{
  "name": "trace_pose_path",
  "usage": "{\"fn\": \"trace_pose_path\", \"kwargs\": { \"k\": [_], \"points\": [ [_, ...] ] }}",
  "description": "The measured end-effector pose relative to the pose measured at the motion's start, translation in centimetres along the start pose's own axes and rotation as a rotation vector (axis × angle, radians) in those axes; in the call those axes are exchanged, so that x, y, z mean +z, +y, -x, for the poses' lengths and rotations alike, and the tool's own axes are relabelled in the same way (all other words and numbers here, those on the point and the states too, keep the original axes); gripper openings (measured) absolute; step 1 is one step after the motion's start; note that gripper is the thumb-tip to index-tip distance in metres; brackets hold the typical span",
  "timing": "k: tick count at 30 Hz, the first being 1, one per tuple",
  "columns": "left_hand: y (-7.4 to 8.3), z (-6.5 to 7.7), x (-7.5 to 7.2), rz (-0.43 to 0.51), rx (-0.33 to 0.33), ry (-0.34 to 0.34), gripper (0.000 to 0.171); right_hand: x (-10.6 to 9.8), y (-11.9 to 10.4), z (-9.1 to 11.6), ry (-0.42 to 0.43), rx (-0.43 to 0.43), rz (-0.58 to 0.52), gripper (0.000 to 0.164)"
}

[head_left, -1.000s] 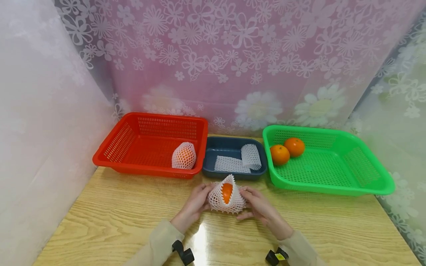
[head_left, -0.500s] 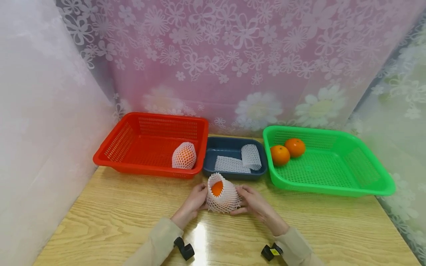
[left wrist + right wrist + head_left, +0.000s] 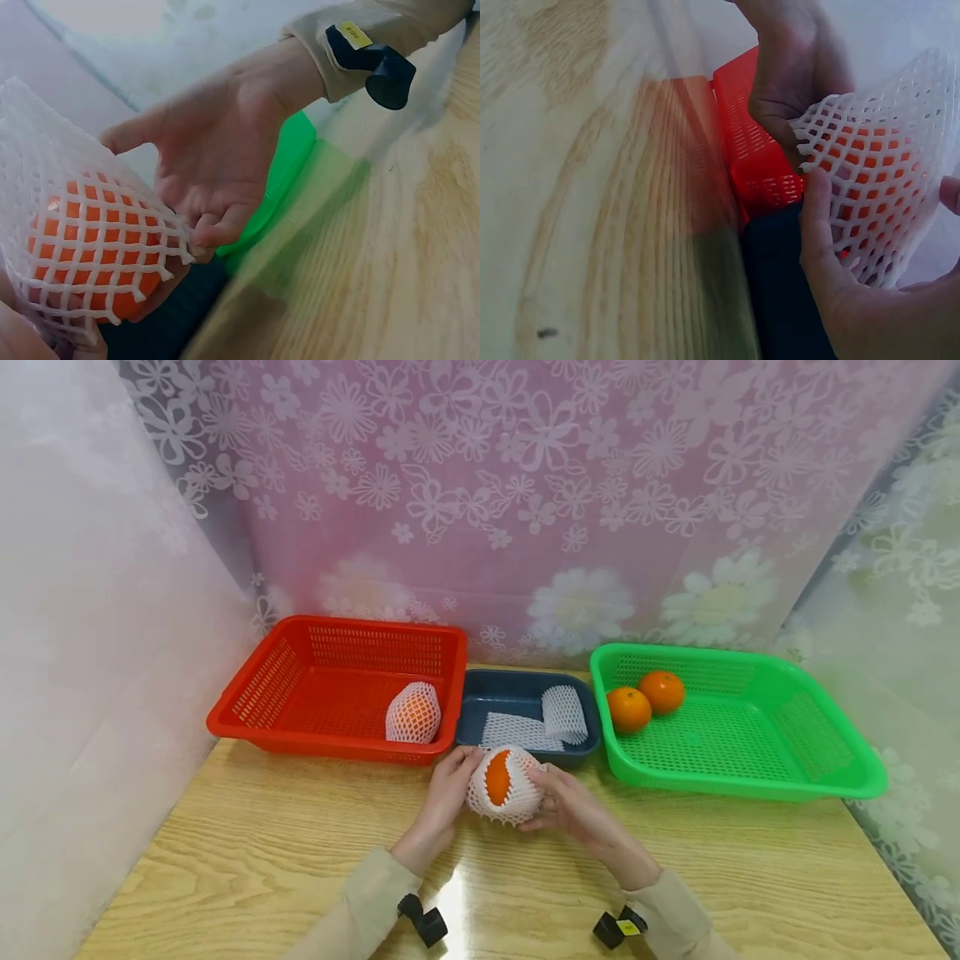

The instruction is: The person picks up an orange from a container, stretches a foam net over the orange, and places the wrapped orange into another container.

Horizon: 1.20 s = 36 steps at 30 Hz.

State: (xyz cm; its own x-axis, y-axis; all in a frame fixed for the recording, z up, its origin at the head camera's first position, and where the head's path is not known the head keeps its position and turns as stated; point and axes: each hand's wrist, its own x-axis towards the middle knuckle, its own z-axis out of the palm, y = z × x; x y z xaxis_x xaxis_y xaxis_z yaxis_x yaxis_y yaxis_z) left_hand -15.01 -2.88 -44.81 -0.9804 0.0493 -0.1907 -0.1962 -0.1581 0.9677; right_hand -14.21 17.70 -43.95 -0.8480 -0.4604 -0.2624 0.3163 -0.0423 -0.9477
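An orange [image 3: 498, 778] sits inside a white foam fruit net [image 3: 486, 810], its peel showing through a gap at the net's open top. My left hand [image 3: 444, 793] grips the netted fruit from the left side. On the right side my right hand [image 3: 573, 810] holds the net, thumb near its upper edge and fingers curled beneath. In the left wrist view the net [image 3: 97, 255] stretches over the orange, its cut edge close to the right hand's fingers. The right wrist view shows the net [image 3: 877, 165] between both hands, with right-hand fingers [image 3: 821, 232] against it.
A red basket [image 3: 337, 746] at left holds one netted orange [image 3: 414, 714]. Just behind the hands, a dark blue tray [image 3: 495, 681] contains foam nets [image 3: 566, 714]. At right, a green basket [image 3: 750, 785] holds two bare oranges [image 3: 628, 709]. A patterned curtain hangs behind.
The netted orange has turned and risen slightly away from the person, toward the blue tray. The net's pointed opening now sits lower and rounder about the fruit. Both hands keep hold.
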Motion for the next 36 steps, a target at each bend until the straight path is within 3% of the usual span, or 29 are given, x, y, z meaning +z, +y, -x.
{"fn": "trace_pose_path", "kwargs": {
  "k": [5,11,17,20,23,28,32,36],
  "points": [
    [0.8,0.0,0.1,0.034,-0.004,0.006,0.026,0.0,-0.5,0.3,-0.047,-0.037,-0.007,0.055],
    [0.1,0.2,0.0,0.121,0.029,-0.045,0.024,0.3,-0.8,0.7,-0.114,-0.069,-0.011,0.059],
    [-0.5,0.5,-0.3,0.225,-0.049,-0.144,0.025,0.7,-1.1,1.1,-0.162,-0.105,-0.037,0.061],
    [-0.4,0.5,-0.4,0.228,-0.08,-0.218,0.029,0.9,-1.2,1.1,-0.111,-0.103,-0.042,0.059],
    [-0.3,0.5,-0.3,0.258,-0.112,-0.288,0.034,1.1,-1.3,1.1,0.016,-0.107,-0.016,0.053],
    [0.2,0.5,-0.1,0.294,-0.174,-0.324,0.048,1.6,-1.0,1.0,0.217,-0.138,0.011,0.036],
    [0.7,0.5,0.1,0.305,-0.214,-0.357,0.069,1.9,-0.9,0.9,0.289,-0.153,-0.012,0.036],
    [1.0,0.9,0.2,0.379,-0.251,-0.374,0.066,2.1,-0.6,0.9,0.303,-0.164,-0.042,0.033]
  ]
}}
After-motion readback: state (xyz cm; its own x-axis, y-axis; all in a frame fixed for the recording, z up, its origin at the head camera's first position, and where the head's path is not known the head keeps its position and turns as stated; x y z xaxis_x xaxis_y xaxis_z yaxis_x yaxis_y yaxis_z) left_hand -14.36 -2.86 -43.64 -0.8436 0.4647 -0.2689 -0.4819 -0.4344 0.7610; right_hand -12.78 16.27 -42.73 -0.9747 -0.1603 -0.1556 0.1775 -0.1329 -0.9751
